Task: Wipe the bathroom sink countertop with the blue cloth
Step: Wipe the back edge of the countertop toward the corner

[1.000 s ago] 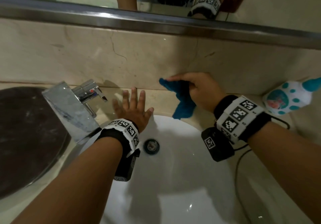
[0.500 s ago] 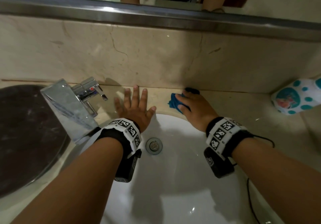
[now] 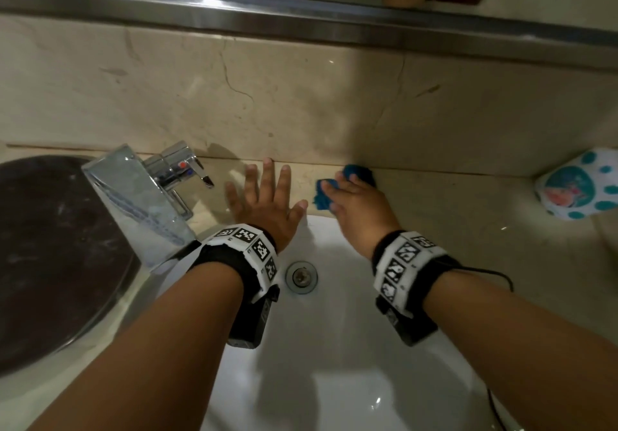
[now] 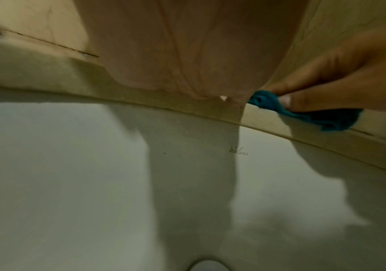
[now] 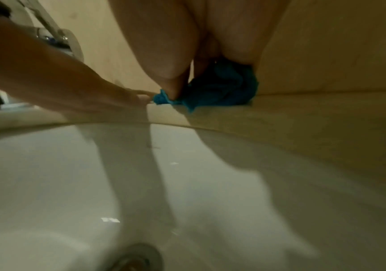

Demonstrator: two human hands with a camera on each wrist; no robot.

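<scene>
Right hand [image 3: 359, 208] down on the blue cloth [image 3: 322, 193], fingers curled over the bunched fabric and pressing it onto the bench [image 3: 451, 203]. The cloth sits on the narrow strip behind the sink basin [image 3: 334, 347], its far end tucked against the marble backsplash [image 3: 301, 96]. In the right wrist view the cloth [image 5: 220, 88] is a thick wad under the fingers; only a small patch looks to be in contact with the stone.

Left hand [image 3: 264, 200] lies flat just left of the right hand, fingers spread and straight, holding nothing, palm on the same strip. Its thumb tip is nearly touching the cloth's near edge; the left wrist view shows the cloth [image 4: 303, 113] right beside it.

Chrome faucet [image 3: 150, 196] stands just left of the left hand. A white bottle with teal dots [image 3: 575, 190] lies on its side well to the right of the right hand. Dark round lid or basin [image 3: 57, 257] at far left.

Risks, as judged:
- Wadded cloth wipes a thin track, so patches could be missed unless it is spread.
- A leftward stroke runs straight into the left hand, then the faucet base.
- A long rightward sweep could knock or roll the bottle.
- On so narrow a strip the cloth may slide over the rim into the basin.
</scene>
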